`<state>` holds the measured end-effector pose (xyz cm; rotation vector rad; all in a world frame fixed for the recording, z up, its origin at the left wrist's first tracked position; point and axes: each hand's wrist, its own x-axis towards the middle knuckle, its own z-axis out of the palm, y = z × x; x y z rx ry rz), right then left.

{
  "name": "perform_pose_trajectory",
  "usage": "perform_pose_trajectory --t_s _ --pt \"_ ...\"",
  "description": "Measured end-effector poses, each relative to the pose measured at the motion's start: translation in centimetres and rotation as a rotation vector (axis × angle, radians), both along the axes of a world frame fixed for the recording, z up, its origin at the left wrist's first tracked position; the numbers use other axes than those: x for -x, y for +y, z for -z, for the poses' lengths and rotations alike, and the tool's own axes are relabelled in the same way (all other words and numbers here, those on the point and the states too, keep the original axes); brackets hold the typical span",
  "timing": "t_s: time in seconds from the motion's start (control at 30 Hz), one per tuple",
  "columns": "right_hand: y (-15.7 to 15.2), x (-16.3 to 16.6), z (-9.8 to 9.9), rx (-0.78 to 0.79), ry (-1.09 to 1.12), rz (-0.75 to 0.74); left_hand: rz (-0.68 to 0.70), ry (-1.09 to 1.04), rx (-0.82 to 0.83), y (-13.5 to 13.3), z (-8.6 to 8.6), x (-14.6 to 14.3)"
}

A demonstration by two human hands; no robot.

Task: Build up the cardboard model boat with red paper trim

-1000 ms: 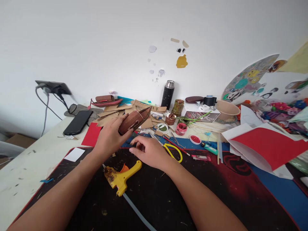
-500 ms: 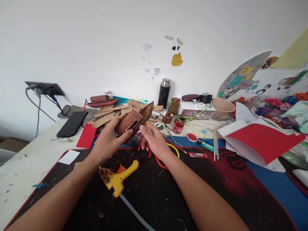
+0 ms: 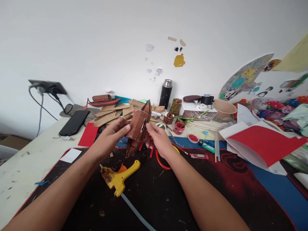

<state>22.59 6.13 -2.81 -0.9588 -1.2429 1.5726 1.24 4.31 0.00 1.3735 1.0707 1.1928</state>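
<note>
A brown model boat (image 3: 137, 126) with a rounded cabin roof is held tilted above the dark mat, its pointed bow up and to the right. My left hand (image 3: 113, 134) grips the roof's left side between thumb and fingers. On the boat's right side, my right hand (image 3: 157, 138) pinches the hull edge with the thumb on top; its other fingers are partly hidden below. A yellow hot glue gun (image 3: 120, 176) lies on the mat under my hands, a grey-white glue stick trailing from its back.
Behind the boat lie cardboard pieces (image 3: 108, 117), a second model boat (image 3: 103, 101) and a black thermos (image 3: 166, 93). Open paint jars (image 3: 179, 127) stand right of centre. A phone (image 3: 73, 123) is at left; red-and-white paper sheets (image 3: 262, 144) are at right.
The model boat has turned in my hands, its stern now swung down toward me and its bow pointing more upward. My left hand has shifted its fingers along the roof.
</note>
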Motion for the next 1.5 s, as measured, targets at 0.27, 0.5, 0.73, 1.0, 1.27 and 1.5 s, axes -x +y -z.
perform_pose_trajectory --t_s 0.27,0.5,0.73,1.0,1.27,1.5 --pt "0.1 0.3 0.3 -0.016 -0.024 0.022 0.111 -0.124 0.237 -0.7 -0.5 -0.6" --pt "0.1 -0.1 0.1 -0.151 -0.075 0.145 -0.057 -0.071 0.139 0.3 0.4 -0.5" --pt "-0.3 0.4 0.1 -0.216 -0.118 0.067 -0.042 -0.018 0.104 0.5 0.7 -0.2" --pt "-0.8 0.2 -0.4 -0.272 -0.235 0.099 -0.030 0.079 0.069 0.2 0.0 -0.3" --pt "-1.0 0.3 -0.2 -0.338 -0.378 0.115 -0.020 0.118 0.059 0.1 -0.2 -0.3" --pt "-1.1 0.4 -0.2 -0.500 -0.569 0.152 -0.019 0.183 0.066 0.0 -0.5 -0.4"
